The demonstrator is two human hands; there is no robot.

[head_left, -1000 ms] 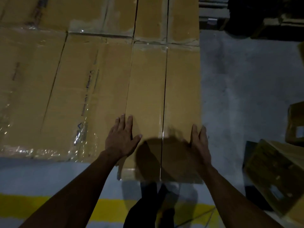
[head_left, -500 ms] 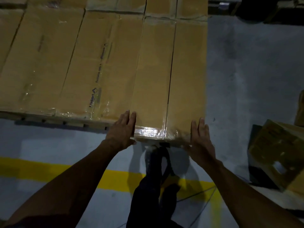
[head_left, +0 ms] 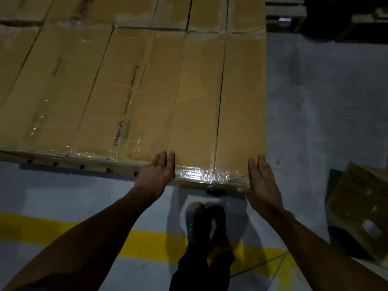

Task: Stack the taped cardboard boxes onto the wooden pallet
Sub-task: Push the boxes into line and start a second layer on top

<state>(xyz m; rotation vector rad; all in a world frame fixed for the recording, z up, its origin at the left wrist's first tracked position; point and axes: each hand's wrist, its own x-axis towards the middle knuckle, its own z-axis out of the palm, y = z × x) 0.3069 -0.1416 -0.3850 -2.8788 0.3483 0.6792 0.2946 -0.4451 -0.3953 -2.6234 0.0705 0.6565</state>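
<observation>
A long taped cardboard box lies flat at the right end of a row of similar boxes on the wooden pallet. Clear tape shines on its near end. My left hand rests with straight fingers against the box's near left corner. At the near right corner, my right hand lies flat with fingers straight along the box's side. Neither hand curls round the box.
Grey concrete floor runs along the right of the pallet. A tilted cardboard box lies on the floor at the right edge. A yellow floor line crosses below, by my shoes. Dark pallets stand at the top right.
The box slid forward onto the pallet until its near end lined up with the neighbouring boxes. Both hands moved from its top to its near corners.
</observation>
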